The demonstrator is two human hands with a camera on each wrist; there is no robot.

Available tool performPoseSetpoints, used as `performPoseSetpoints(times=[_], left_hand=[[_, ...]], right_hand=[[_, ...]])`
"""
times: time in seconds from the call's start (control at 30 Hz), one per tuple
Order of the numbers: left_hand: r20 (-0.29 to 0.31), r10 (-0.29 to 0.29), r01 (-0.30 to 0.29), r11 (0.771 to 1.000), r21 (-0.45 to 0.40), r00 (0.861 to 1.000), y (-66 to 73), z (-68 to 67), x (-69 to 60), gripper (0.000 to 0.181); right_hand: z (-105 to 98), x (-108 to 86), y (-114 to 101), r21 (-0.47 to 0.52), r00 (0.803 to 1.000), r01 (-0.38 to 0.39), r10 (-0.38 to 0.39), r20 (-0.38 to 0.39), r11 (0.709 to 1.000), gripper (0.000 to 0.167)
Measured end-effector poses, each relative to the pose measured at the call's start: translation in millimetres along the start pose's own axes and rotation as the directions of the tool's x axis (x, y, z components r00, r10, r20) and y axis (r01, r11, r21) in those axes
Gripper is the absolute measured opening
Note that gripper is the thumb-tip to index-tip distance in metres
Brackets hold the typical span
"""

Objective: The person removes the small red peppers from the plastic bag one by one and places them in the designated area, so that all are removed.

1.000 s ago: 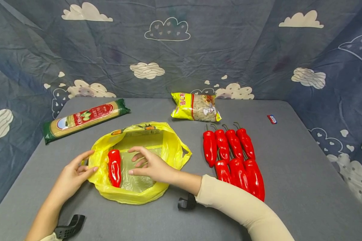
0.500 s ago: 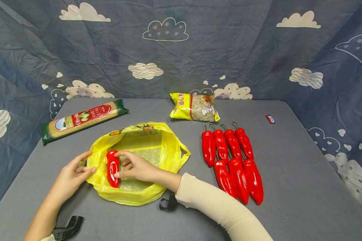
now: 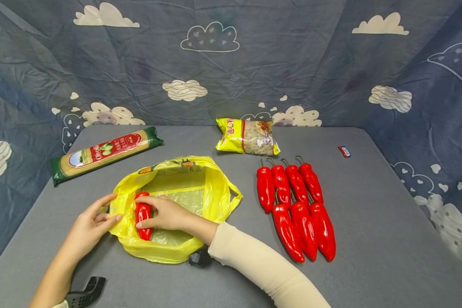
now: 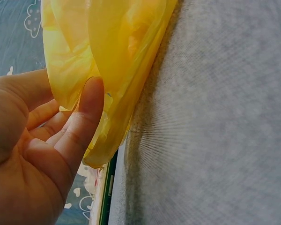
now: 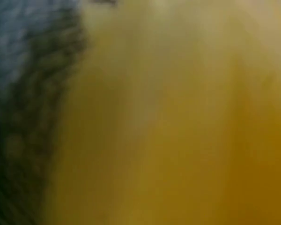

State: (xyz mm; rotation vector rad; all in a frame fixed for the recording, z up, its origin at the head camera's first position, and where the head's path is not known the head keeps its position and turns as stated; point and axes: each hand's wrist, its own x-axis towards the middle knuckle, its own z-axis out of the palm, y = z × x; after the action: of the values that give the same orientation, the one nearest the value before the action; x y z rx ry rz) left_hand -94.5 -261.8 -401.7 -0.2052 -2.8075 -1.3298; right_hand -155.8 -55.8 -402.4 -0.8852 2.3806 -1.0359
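Note:
A yellow plastic bag (image 3: 215, 201) lies with its mouth spread in the head view. One red pepper (image 3: 143, 233) lies inside, along the bag's left wall. My right hand (image 3: 165, 211) reaches into the bag and holds this pepper, thumb and index finger bent across it; the other fingertips are hidden. At the bag's left edge my left hand (image 3: 90, 226) pinches the plastic, and the left wrist view shows the thumb (image 4: 91, 96) against the yellow film (image 4: 117, 37). Blurred yellow plastic (image 5: 178, 140) fills most of the right wrist view.
Several more red peppers (image 3: 302, 226) lie in two rows to the bag's right. A long pasta packet (image 3: 105, 154) sits at the back left, a yellow-and-clear food bag (image 3: 248, 137) at the back middle. A small red-blue packet (image 3: 345, 151) lies on the grey table (image 3: 389, 239).
My right hand has moved left inside the bag, from beside the red pepper to a hold on it. My left hand keeps its pinch on the bag's edge.

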Motion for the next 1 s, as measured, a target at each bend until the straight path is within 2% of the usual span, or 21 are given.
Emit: performPoseSetpoints(times=[0.33,0.57,0.67,0.8,0.87,1.0], left_hand=[[-0.004,0.001,-0.001,1.0,-0.001,1.0,0.5,-0.2,-0.2,0.059],[-0.006,-0.004,0.004,1.0,-0.005,1.0,-0.1,-1.6,0.0,0.06],[-0.006,-0.006,0.006,1.0,-0.007,1.0,0.2,-1.3,-0.5,0.059],[-0.005,-0.011,0.011,1.0,-0.002,1.0,-0.3,-0.4,-1.1,0.059],[-0.005,-0.012,0.012,1.0,-0.001,1.0,-0.7,-0.1,-1.1,0.06],[-0.008,-0.007,0.007,1.0,0.004,1.0,-0.5,0.3,-0.5,0.059]], right_hand=[[-7.4,-2.3,2.2,0.082,0.996,-0.087,0.086,0.013,0.993,0.05],[-8.2,-8.5,5.8,0.136,0.996,-0.079,0.083,-0.024,0.988,0.05],[-11.9,-16.3,6.7,0.218,0.994,-0.096,0.104,-0.027,0.971,0.048],[-22.4,-35.5,4.3,0.351,0.992,-0.112,0.124,-0.013,0.93,0.048],[-29.6,-48.4,1.7,0.401,0.995,-0.09,0.101,-0.006,0.911,0.048],[-46.8,-80.0,-2.2,0.445,0.998,0.058,-0.046,-0.038,0.894,0.05]])
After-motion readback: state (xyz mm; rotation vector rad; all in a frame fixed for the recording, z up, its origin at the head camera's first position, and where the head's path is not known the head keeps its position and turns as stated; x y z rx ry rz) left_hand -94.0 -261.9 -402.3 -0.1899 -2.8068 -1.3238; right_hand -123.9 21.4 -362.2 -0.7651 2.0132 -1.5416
